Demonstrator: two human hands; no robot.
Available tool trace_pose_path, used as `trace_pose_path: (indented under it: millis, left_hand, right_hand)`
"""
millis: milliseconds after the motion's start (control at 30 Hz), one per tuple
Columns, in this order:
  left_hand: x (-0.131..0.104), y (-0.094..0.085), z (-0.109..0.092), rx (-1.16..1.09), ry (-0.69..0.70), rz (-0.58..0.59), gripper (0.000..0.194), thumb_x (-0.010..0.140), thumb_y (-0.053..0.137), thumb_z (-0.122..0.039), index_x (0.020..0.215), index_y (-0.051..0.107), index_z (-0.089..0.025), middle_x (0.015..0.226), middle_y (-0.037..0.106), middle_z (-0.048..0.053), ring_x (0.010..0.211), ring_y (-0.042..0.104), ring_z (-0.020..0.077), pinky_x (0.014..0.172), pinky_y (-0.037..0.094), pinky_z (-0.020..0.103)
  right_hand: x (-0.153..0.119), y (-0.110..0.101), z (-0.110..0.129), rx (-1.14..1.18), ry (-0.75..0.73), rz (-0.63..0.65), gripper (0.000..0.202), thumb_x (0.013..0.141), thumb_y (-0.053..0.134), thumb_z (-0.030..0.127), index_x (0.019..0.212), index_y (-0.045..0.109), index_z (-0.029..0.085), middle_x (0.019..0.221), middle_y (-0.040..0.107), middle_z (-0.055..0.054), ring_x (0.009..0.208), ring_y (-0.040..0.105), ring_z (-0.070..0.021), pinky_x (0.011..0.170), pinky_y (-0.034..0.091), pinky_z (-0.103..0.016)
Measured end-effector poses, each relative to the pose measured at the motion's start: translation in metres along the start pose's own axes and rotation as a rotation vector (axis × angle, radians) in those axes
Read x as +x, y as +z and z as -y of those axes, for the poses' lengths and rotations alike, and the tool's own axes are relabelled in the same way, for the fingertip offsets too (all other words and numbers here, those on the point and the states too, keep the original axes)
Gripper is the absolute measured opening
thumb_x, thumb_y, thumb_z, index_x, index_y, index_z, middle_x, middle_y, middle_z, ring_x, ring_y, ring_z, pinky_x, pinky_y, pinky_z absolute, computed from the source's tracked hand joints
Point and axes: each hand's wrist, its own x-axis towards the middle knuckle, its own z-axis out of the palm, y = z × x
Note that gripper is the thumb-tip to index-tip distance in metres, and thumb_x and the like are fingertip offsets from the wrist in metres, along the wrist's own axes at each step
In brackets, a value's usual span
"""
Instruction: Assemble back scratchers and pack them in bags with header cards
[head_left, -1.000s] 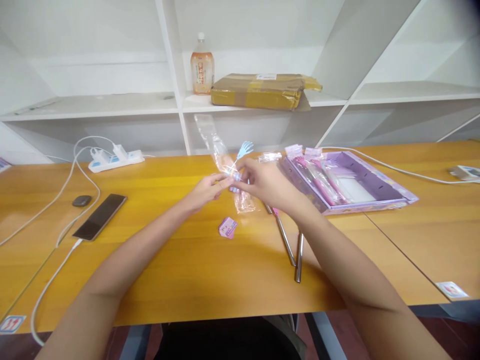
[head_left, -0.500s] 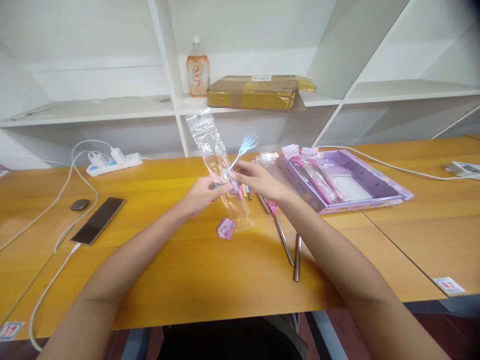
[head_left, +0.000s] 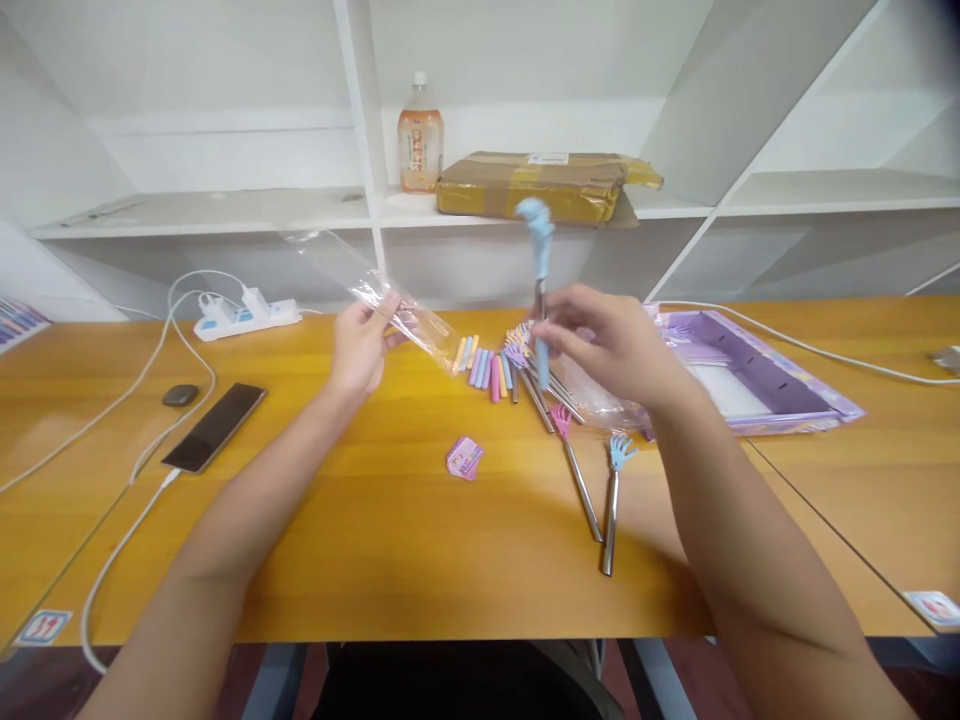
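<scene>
Blue scratcher [head_left: 541, 290]: up off the table [head_left: 352, 560], right of centre, near upright, in my right hand [head_left: 600, 335]. Far left, small dark object [head_left: 181, 395], then phone [head_left: 214, 428] lying slanted with a cable [head_left: 112, 560] at its near end, then power strip [head_left: 251, 318] with white plugs. Next, my left hand [head_left: 361, 345], thumb and fingers pinching a clear bag [head_left: 411, 320] that slants down to the right. Bottle [head_left: 421, 150] on the shelf behind. Purple card [head_left: 465, 458] flat on the table; beyond it, coloured tubes [head_left: 487, 372] side by side. Carton [head_left: 529, 185], taped, on the shelf. Loose scratchers [head_left: 536, 400] piled just right of the tubes. My right thumb and fingers pinch the lifted one low down, head up, slightly blurred; exact contact spot, can't tell. Nearer me, pink scratcher [head_left: 582, 488], then second blue scratcher [head_left: 613, 500], handle ends near each other. Purple box [head_left: 825, 402] last, partly behind my right hand and forearm.
</scene>
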Motion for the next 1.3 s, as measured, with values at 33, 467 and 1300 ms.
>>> trace_pose_path:
  millis: [33, 467, 1300]
  left_hand:
    - [0.003, -0.003, -0.004, -0.002, 0.005, -0.016, 0.037, 0.085, 0.092, -0.048, 0.081, 0.07, -0.018, 0.09, 0.078, 0.004, 0.08, 0.075, 0.0138, 0.071, 0.062, 0.025]
    - [0.005, -0.008, -0.02, -0.064, -0.056, -0.022, 0.033, 0.087, 0.091, -0.043, 0.083, 0.068, -0.018, 0.086, 0.074, 0.0, 0.068, 0.069, 0.0087, 0.065, 0.06, 0.021]
    - [-0.007, 0.005, -0.019, -0.061, -0.081, 0.057, 0.027, 0.086, 0.09, -0.035, 0.087, 0.069, -0.018, 0.082, 0.077, 0.001, 0.073, 0.077, 0.0131, 0.07, 0.066, 0.023]
  right_hand:
    - [-0.004, -0.005, 0.006, -0.079, -0.03, 0.102, 0.037, 0.102, 0.065, 0.063, 0.107, 0.072, 0.027, 0.088, 0.075, -0.004, 0.072, 0.067, -0.0211, 0.072, 0.053, -0.037]
    - [-0.007, 0.01, 0.017, -0.337, -0.185, 0.342, 0.029, 0.11, 0.059, 0.05, 0.101, 0.072, 0.025, 0.08, 0.075, -0.003, 0.071, 0.066, -0.0206, 0.067, 0.039, -0.032]
    - [-0.004, 0.005, 0.017, -0.201, -0.019, 0.391, 0.024, 0.102, 0.068, 0.048, 0.108, 0.072, 0.025, 0.082, 0.077, -0.002, 0.068, 0.067, -0.0208, 0.066, 0.046, -0.033]
